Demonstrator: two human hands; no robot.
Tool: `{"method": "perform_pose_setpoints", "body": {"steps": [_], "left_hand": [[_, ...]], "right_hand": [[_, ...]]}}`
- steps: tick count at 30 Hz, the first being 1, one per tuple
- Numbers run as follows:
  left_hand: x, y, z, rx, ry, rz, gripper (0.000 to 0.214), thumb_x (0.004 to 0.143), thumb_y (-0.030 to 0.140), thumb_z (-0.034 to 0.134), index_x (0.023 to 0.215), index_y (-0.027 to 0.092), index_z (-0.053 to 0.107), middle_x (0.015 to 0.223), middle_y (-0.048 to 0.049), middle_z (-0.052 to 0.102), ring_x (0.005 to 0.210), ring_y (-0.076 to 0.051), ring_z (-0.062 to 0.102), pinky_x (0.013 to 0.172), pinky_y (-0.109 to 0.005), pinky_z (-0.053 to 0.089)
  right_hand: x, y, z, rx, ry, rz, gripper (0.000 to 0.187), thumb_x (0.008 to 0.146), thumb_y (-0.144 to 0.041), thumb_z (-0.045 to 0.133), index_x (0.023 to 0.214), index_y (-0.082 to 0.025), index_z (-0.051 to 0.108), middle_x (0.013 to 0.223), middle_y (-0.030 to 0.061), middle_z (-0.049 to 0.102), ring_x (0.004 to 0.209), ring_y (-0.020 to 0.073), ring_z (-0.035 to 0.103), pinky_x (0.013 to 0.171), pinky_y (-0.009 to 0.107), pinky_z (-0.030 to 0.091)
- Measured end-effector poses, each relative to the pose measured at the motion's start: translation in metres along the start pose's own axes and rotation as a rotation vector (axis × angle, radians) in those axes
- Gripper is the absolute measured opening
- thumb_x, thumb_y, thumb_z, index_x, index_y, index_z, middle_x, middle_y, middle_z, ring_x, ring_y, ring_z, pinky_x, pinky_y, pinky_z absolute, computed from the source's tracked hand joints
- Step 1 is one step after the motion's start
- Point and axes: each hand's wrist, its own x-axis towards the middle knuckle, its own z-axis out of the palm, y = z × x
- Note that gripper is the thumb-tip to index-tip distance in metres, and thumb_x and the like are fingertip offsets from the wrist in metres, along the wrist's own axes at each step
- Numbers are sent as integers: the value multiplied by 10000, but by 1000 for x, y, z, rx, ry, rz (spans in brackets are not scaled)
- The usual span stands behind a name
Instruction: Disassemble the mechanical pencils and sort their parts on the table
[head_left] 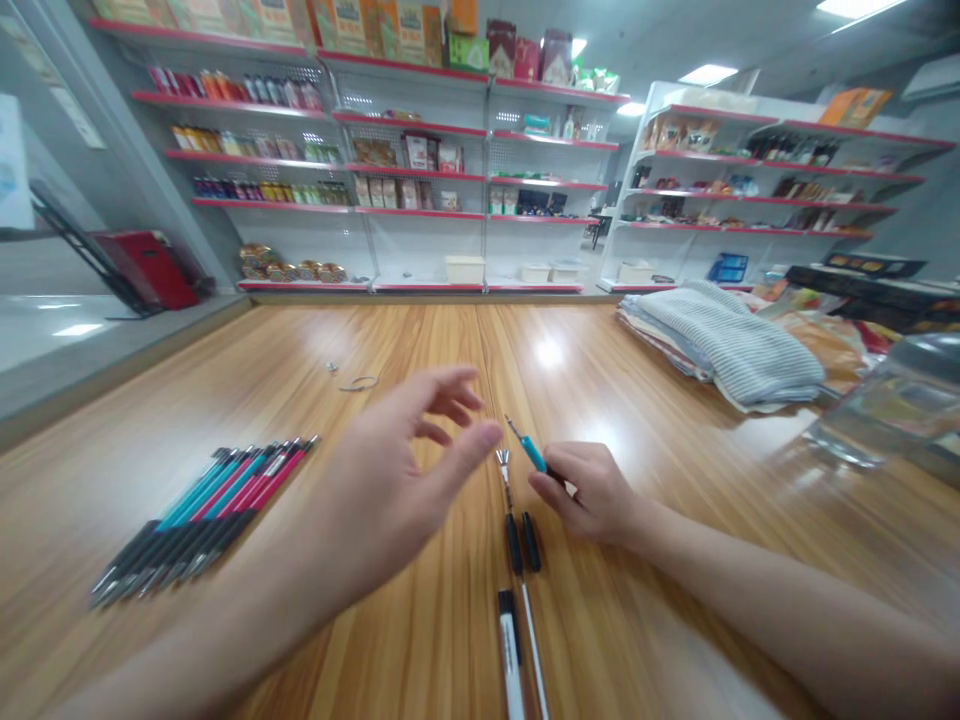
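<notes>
Teal pen barrel (533, 454), held above the wooden table (660, 630), right of centre. Row of pens (214, 510) at left: apparently complete; the held one seems unfinished. Left hand (397, 465): raised, fingers curled and parted from the thumb, gripping nothing. Right hand (592, 488): thumb and fingers pinching the barrel's dark end, metal tip (513, 427) pointing forward. Smaller pieces: white rod (534, 648), two black tubes (531, 542), silver pronged part (503, 459), seemingly unassembled.

Shop-like place, red-edged shelves (405, 66), packaged goods (411, 32)
</notes>
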Motion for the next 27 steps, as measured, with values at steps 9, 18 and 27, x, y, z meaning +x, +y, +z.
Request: {"method": "perform_pose_setpoints", "body": {"steps": [9,18,27], "left_hand": [[-36,-41,39,-233,-183,-315,216,917,296,520,957,142,668,895,-67,655,797,-152,617,738,-274,514],[-16,-69,24,-668,226,-449,183,917,338,516,837,176,547,578,63,378,503,-62,414,522,-187,428],[-27,-85,14,405,-450,189,173,932,174,418,862,160,576,744,-26,575,669,-118,529,629,-231,387]], "right_hand": [[-2,-9,0,-105,-51,-150,219,915,-296,479,729,-185,447,653,-13,491,569,114,405,548,288,231],[-4,-1,3,-77,35,-2,142,931,-207,433,813,-171,504,684,15,555,614,132,493,568,265,307],[-4,-5,5,30,128,95,170,918,-211,467,1074,-182,527,886,49,670,773,158,625,711,268,457]]}}
